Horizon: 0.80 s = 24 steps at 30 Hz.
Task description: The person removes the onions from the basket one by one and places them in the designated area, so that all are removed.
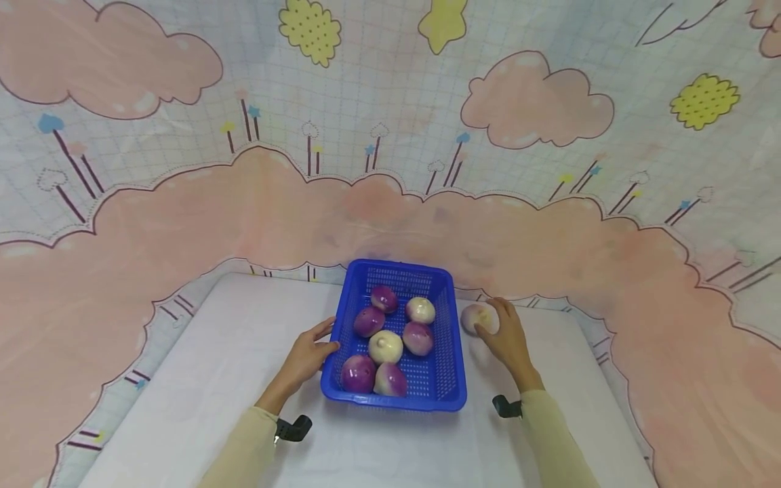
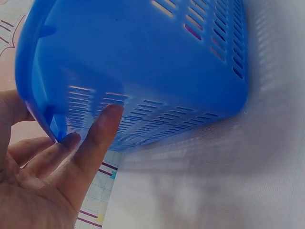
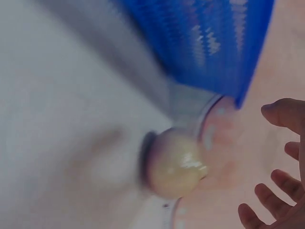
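A blue plastic basket (image 1: 453,366) stands on the white-covered table, holding several glossy purple-and-white turnips, such as a purple one (image 1: 358,373) and a pale one (image 1: 386,348). At the basket's left side my left hand (image 1: 309,352) holds the rim, thumb at the edge. In the left wrist view, fingers (image 2: 95,136) lie against the slotted outer wall. One more turnip (image 1: 474,318) lies on the table right of the basket. Beside it, my right hand (image 1: 508,339) reaches with spread, slightly bent fingers; the right wrist view shows a gap between them and the turnip (image 3: 175,163).
A white cloth covers the table (image 1: 244,325). Behind it hangs a curtain (image 1: 390,224) patterned with clouds and stars. The basket's right wall stands close to the loose turnip. Each wrist wears a small black camera.
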Motion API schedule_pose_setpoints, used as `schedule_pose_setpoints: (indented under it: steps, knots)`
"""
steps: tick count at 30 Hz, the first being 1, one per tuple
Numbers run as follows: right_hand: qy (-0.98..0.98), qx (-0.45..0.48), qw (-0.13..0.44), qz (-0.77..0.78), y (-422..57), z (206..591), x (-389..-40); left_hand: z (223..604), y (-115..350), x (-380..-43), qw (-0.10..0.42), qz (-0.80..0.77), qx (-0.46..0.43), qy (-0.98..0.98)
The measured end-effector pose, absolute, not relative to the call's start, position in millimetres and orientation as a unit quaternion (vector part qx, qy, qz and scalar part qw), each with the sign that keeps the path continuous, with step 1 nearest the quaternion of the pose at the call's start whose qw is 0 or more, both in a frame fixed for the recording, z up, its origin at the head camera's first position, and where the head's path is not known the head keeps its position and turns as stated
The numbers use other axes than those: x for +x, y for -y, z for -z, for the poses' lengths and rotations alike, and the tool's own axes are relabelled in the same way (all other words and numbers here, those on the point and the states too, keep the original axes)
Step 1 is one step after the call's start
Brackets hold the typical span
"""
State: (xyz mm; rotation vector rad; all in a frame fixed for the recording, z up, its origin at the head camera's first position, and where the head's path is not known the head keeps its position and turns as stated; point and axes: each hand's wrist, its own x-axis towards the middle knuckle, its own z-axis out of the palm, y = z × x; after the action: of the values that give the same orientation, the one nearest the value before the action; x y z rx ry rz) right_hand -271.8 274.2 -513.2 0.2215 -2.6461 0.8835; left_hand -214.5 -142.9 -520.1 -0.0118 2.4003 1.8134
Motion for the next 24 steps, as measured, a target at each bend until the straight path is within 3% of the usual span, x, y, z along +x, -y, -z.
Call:
schedule_pose_setpoints:
  steps: [12, 24]
  knots:
    - [0.917, 0.156, 0.22, -0.292, -244, 470, -245, 519, 146, -213, 0.069, -0.606, -0.001, -0.793]
    - [0.913, 0.248, 0.215, -0.243, -202, 445, -216, 519, 144, -211, 0.067, -0.605, 0.0, -0.793]
